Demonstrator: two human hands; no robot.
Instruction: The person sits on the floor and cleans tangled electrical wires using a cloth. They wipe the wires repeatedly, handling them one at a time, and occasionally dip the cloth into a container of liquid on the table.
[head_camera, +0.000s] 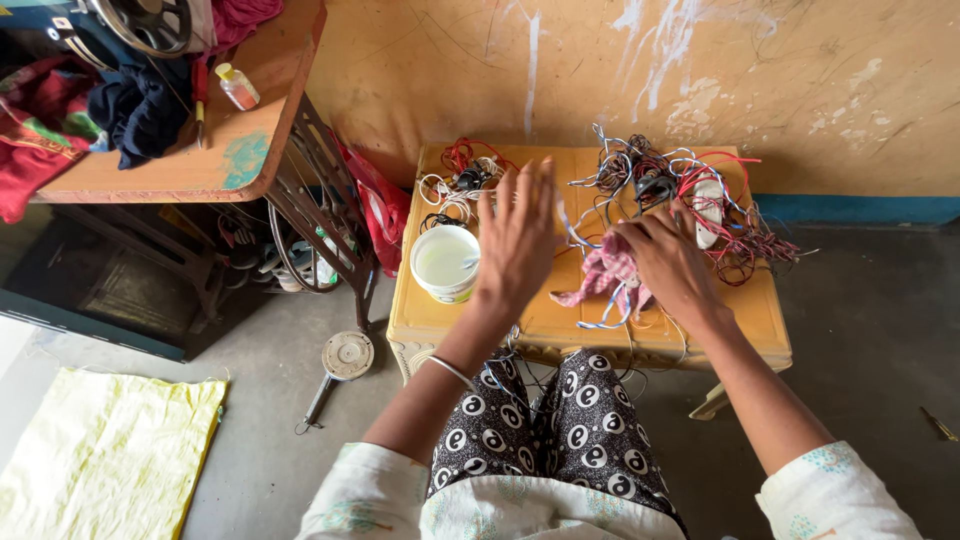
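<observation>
A low yellow plastic table (740, 318) stands against the wall in front of my knees. My left hand (517, 238) hovers flat over its middle with fingers spread, holding nothing. My right hand (670, 265) presses down on a pink patterned cloth (606, 270) with blue-and-white wires (600, 318) running under it. A tangle of red, white and blue wires (715, 205) with a small black part lies at the table's back right. Another small wire bundle (462, 180) sits at the back left. A white tub of pale liquid (446, 262) stands left of my left hand.
A wooden sewing-machine table (190, 160) with heaped clothes and a small bottle (238, 87) stands to the left, its iron treadle frame below. A yellow cloth (105, 455) and a round metal tool (340, 365) lie on the concrete floor. Wires trail onto my lap.
</observation>
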